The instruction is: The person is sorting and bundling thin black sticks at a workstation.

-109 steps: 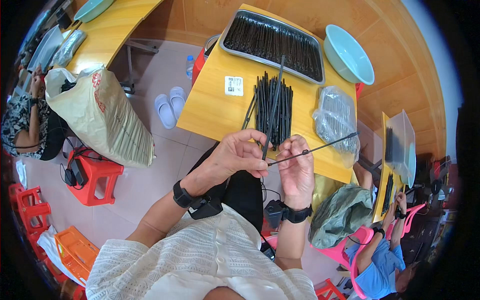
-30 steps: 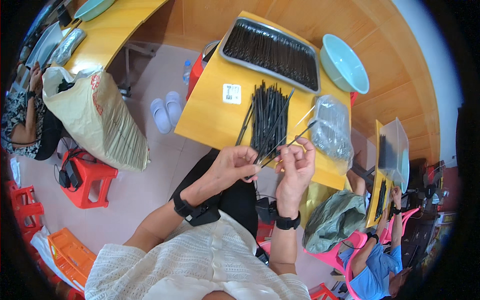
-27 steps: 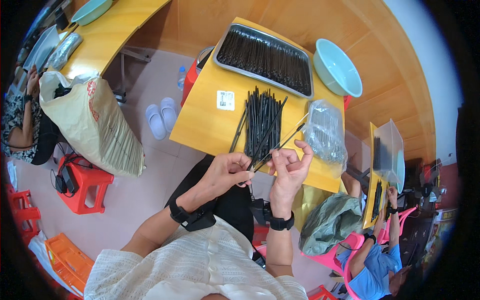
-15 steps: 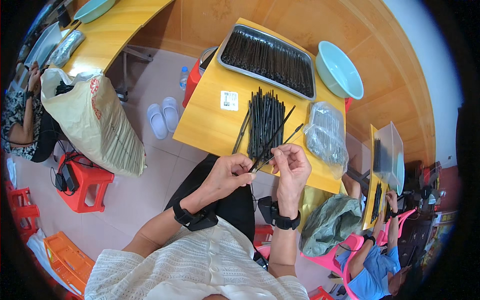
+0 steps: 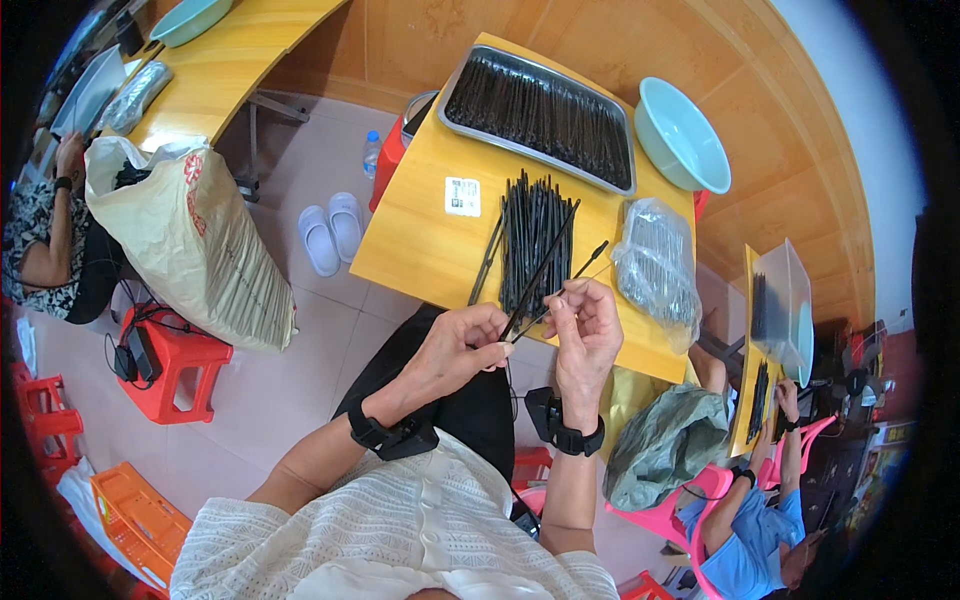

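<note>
My left hand is closed, pinching one end of a long thin black strip that slants up and away over the table edge. Close beside it, my right hand pinches a thinner dark rod, whose near end meets the strip at my left fingertips. A black thicker tip sticks out beyond the right fingers, with a fine pale line beside it. Just past both hands lies a pile of black strips on the yellow table.
Behind the pile stands a metal tray of dark thin rods. A turquoise basin and a plastic-wrapped bundle are at right. A woven sack and red stool stand left. A person in blue works at right, another at left.
The view has shifted slightly. The black tip beyond my right fingers has moved a little, and a fine pale line now shows beside it. Both hands keep their pinch.
</note>
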Motion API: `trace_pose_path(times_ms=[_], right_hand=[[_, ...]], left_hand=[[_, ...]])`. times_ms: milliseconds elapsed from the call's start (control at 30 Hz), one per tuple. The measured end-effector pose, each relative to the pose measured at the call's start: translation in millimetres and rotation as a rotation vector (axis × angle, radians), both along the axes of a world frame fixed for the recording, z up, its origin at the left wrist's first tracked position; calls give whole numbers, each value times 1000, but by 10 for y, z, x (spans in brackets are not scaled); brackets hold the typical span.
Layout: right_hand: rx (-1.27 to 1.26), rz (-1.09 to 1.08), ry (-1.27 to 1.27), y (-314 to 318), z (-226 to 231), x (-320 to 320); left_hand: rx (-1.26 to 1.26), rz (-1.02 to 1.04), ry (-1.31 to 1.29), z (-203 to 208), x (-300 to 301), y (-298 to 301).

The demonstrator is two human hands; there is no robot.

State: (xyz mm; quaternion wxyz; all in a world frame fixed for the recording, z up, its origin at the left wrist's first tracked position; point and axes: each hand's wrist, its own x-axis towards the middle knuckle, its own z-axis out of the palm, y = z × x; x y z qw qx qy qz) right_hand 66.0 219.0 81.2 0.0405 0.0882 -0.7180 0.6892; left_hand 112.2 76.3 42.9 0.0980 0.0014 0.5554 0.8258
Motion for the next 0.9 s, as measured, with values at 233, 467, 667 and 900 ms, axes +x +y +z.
trace_pose_path(times_ms=[233, 467, 667, 900], right_hand=[[-13, -2, 11, 20, -26, 13], [-22, -16, 32, -21, -35, 26], [-64, 23, 44, -25, -12, 51], [-37, 89, -6, -41, -77, 118]], left_hand=[[-19, -33, -29, 53, 4, 5], [-99, -91, 51, -6, 14, 8], [-83, -69, 122, 68, -18, -12], [-13, -98, 83, 63, -78, -100]])
